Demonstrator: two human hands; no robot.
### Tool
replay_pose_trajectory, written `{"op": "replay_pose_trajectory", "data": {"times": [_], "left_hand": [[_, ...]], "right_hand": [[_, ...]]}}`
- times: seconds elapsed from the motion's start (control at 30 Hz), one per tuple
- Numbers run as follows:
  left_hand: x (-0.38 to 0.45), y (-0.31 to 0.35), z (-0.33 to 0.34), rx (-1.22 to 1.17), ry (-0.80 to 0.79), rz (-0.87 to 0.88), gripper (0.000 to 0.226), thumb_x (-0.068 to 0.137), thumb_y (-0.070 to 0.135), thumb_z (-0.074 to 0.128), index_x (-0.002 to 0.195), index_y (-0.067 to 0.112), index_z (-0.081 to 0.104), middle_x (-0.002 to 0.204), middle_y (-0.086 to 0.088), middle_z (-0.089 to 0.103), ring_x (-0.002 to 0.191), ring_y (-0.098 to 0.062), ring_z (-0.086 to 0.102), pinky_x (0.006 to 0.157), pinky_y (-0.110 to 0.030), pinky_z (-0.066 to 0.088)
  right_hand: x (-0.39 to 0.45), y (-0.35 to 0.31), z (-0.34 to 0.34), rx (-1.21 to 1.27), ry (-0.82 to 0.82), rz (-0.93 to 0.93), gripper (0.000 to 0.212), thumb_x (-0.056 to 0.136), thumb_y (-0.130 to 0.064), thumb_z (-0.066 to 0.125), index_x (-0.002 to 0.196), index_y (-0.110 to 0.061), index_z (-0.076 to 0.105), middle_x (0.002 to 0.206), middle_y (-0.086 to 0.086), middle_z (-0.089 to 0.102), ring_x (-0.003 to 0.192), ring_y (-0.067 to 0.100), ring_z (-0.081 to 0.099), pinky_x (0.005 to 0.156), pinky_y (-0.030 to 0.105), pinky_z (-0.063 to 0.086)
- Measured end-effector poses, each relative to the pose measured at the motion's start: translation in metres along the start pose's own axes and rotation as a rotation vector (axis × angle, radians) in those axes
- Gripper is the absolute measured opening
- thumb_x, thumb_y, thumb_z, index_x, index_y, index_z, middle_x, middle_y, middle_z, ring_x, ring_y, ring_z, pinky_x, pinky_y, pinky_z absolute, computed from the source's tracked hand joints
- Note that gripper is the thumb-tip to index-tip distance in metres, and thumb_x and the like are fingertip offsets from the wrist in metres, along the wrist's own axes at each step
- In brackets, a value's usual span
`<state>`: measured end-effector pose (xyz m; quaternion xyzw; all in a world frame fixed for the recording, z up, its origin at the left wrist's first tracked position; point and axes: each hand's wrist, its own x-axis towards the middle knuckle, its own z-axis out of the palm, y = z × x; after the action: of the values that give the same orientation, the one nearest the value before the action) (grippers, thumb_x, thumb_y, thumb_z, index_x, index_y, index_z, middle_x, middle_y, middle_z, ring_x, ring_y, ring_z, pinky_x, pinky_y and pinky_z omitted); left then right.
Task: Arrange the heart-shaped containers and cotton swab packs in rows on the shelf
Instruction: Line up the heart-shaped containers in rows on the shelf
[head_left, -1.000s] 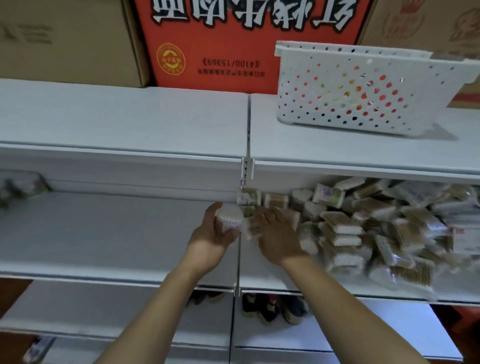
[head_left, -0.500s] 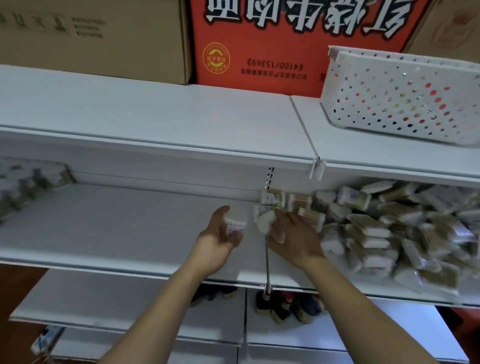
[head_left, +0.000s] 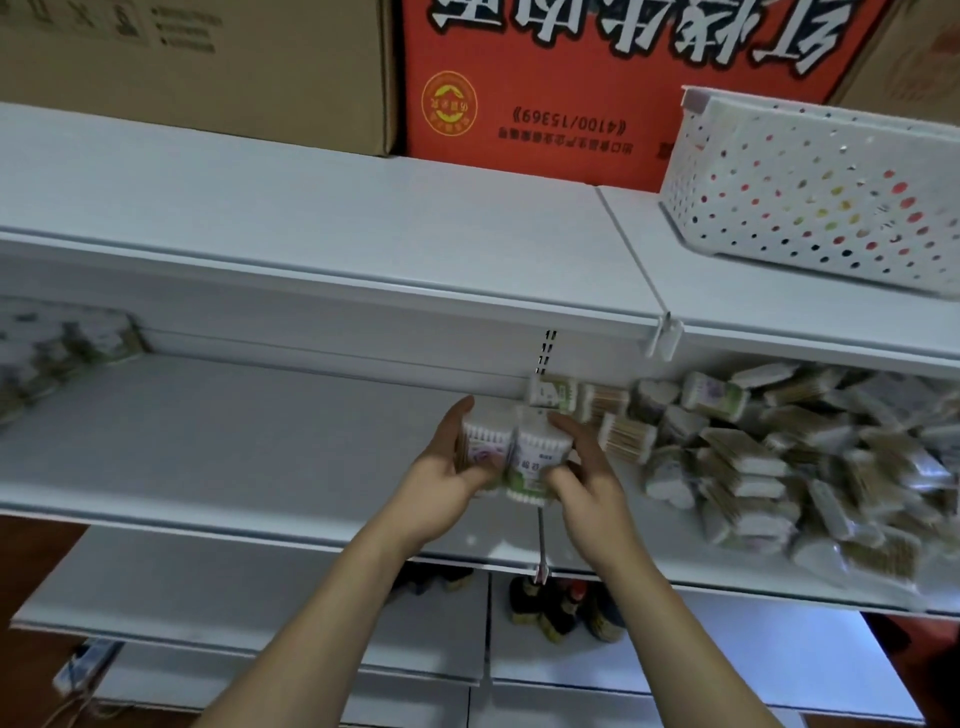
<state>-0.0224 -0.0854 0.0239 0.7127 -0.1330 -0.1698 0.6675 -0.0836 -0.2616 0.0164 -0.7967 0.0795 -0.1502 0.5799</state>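
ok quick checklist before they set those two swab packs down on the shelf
1. Left hand holds a swab pack: ok.
2. Right hand holds the second swab pack: ok.
3. Packs side by side, touching: ok.
4. Bare middle shelf to the left for a row: ok.
5. Loose pile on the right sorted: not ok.
6. Which way the pack labels face: cannot tell, blurred.
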Motion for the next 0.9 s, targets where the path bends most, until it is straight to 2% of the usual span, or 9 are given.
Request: {"op": "replay_pose_trajectory", "data": {"times": [0.07,0.13,0.2,0.3,0.4,0.53,0.63,0.8,0.9], "left_hand": [[-0.006,0.003,-0.008,-0.072,0.013,-0.047,0.069,0.097,0.005,0.057,0.153,0.034,0.029,0.130,0.003,0.063,0.115,-0.012,0.063,0.100,-0.037,0.053],[-0.011,0.005,-0.020,-0.149,0.064,-0.086,0.062,0.099,0.005,0.050,0.150,0.037,0.034,0.129,0.004,0.064,0.112,-0.014,0.065,0.097,-0.040,0.055],[-0.017,0.005,-0.037,-0.210,0.125,-0.113,0.055,0.100,0.007,0.044,0.147,0.036,0.039,0.128,0.001,0.065,0.111,-0.019,0.067,0.095,-0.042,0.056],[-0.030,0.003,-0.067,-0.250,0.179,-0.135,0.047,0.105,0.013,0.037,0.145,0.036,0.041,0.129,-0.004,0.064,0.113,-0.023,0.066,0.095,-0.043,0.056],[-0.041,0.000,-0.096,-0.241,0.238,-0.122,0.039,0.106,0.022,0.041,0.142,0.036,0.043,0.129,-0.003,0.064,0.113,-0.023,0.067,0.090,-0.040,0.058],[-0.056,-0.007,-0.140,-0.222,0.305,-0.095,0.034,0.104,0.023,0.049,0.138,0.031,0.049,0.128,-0.002,0.064,0.112,-0.022,0.067,0.084,-0.036,0.060],[-0.067,-0.011,-0.187,-0.196,0.309,-0.060,0.032,0.103,0.024,0.053,0.134,0.032,0.052,0.123,0.001,0.068,0.105,-0.014,0.070,0.082,-0.034,0.060],[-0.093,-0.016,-0.278,-0.032,0.239,0.014,0.048,0.095,0.023,0.066,0.137,0.034,0.046,0.116,0.006,0.070,0.105,-0.010,0.069,0.079,-0.024,0.057],[-0.108,-0.017,-0.331,0.003,0.278,0.036,0.056,0.093,0.026,0.067,0.143,0.032,0.042,0.119,0.001,0.068,0.105,-0.011,0.068,0.076,-0.016,0.054]], "right_hand": [[0.005,-0.002,0.007,0.031,-0.037,-0.007,0.054,0.091,-0.006,0.064,0.134,-0.036,0.050,0.131,-0.012,0.057,0.109,-0.001,0.060,0.086,0.019,0.052],[0.010,-0.005,0.017,0.067,-0.092,-0.018,0.058,0.091,-0.006,0.066,0.135,-0.039,0.048,0.125,-0.024,0.056,0.105,-0.009,0.060,0.086,0.018,0.052],[0.016,-0.009,0.031,0.093,-0.146,-0.018,0.054,0.092,-0.009,0.067,0.127,-0.047,0.053,0.115,-0.034,0.057,0.102,-0.009,0.061,0.086,0.022,0.054],[0.019,-0.016,0.060,0.114,-0.196,-0.016,0.047,0.091,-0.007,0.068,0.119,-0.045,0.060,0.109,-0.023,0.064,0.095,-0.002,0.065,0.082,0.024,0.055],[0.017,-0.028,0.091,0.105,-0.235,-0.035,0.046,0.089,-0.008,0.070,0.117,-0.043,0.062,0.112,-0.011,0.067,0.093,-0.002,0.066,0.076,0.015,0.052],[0.015,-0.048,0.134,0.057,-0.298,-0.072,0.056,0.083,-0.010,0.078,0.127,-0.038,0.059,0.113,-0.013,0.068,0.092,0.003,0.069,0.077,0.018,0.055],[0.009,-0.064,0.178,0.026,-0.315,-0.089,0.062,0.078,-0.010,0.083,0.130,-0.034,0.058,0.114,-0.010,0.068,0.091,0.003,0.069,0.076,0.016,0.054],[-0.008,-0.092,0.266,0.043,-0.304,-0.086,0.060,0.078,-0.012,0.084,0.129,-0.031,0.058,0.123,-0.010,0.064,0.098,0.005,0.068,0.084,0.020,0.055],[-0.016,-0.102,0.314,0.042,-0.295,-0.077,0.058,0.080,-0.019,0.083,0.129,-0.032,0.056,0.125,-0.012,0.061,0.102,0.003,0.065,0.086,0.021,0.054]]}}
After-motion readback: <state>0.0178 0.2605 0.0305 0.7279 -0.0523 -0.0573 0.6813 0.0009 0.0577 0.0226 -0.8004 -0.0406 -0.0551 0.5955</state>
